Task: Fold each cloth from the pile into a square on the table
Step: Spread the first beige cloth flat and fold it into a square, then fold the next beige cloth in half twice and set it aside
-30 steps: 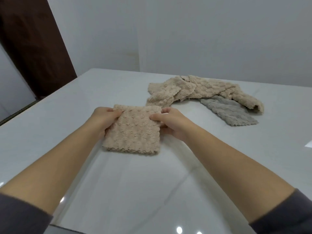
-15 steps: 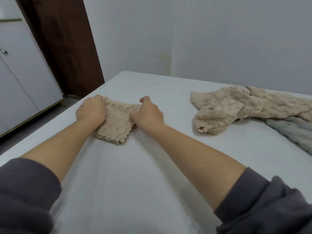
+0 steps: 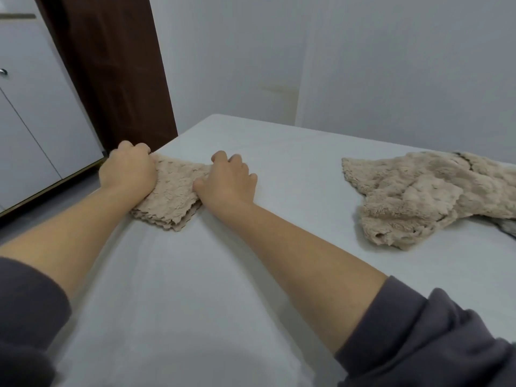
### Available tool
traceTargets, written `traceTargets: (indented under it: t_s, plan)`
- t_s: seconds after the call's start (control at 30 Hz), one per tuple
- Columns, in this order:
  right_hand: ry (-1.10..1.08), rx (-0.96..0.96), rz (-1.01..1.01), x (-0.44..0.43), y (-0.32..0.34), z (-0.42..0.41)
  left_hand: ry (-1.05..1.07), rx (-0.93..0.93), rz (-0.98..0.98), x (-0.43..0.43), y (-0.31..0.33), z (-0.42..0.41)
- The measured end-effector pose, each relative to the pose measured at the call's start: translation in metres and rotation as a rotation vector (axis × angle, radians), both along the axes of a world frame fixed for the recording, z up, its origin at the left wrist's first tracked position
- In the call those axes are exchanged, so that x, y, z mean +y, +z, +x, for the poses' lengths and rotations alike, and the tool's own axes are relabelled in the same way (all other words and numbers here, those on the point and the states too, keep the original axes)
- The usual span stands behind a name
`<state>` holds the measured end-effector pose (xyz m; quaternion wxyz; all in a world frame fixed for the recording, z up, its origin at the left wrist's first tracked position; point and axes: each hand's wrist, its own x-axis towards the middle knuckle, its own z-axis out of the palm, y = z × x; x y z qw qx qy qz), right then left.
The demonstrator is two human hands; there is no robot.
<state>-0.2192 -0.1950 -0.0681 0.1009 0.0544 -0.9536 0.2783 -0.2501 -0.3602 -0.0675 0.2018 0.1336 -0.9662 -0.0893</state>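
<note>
Now a folded beige cloth (image 3: pixel 170 196) is seen lying flat on the white table (image 3: pixel 195 289), close to the table's left edge and about halfway along its depth. Its scalloped layered edges are turned toward the table's near side. The cloth is held at both sides. The left hand (image 3: pixel 128 171) is set over the side nearest the table's left edge, with its fingers curled tightly together and closed down on the fabric. The right hand (image 3: pixel 227 182) is placed on the opposite side. Its thumb is laid along the cloth, its forefinger is bent over the far corner, and the other fingers are bent, slightly apart, with their tips on the table surface. Both forearms are stretched out bare above the table, and dark grey sleeves (image 3: pixel 418 339) are pushed up at the table's near side. A pile (image 3: pixel 418 196) of crumpled beige cloths is found toward the table's right side, well apart from the folded one. A sliver of grey cloth (image 3: pixel 506 226) is visible beneath it at the picture's border. Beyond the table's left edge a dark brown door (image 3: pixel 111 74) and a white cabinet (image 3: pixel 36 113) are seen, and a pale wall (image 3: pixel 363 51) is seen behind the table's far edge.
</note>
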Motion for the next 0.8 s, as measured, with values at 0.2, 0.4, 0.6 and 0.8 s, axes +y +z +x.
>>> traceTargets:
  t_s: [0.2,0.4,0.6,0.8]
  plan:
    - [0.302,-0.070,0.231,0.007,-0.008,0.010,-0.255,-0.213,-0.090,0.015,-0.006,0.013]
    - [0.344,-0.214,0.320,0.010,-0.011,0.010,-0.175,-0.424,-0.141,0.021,-0.015,0.016]
    - [0.386,-0.049,0.156,0.074,0.015,0.067,-0.254,-0.026,-0.169,0.076,0.007,0.056]
    - [0.183,0.118,0.259,0.199,0.031,0.124,-0.599,0.045,-0.033,0.200,0.024,0.101]
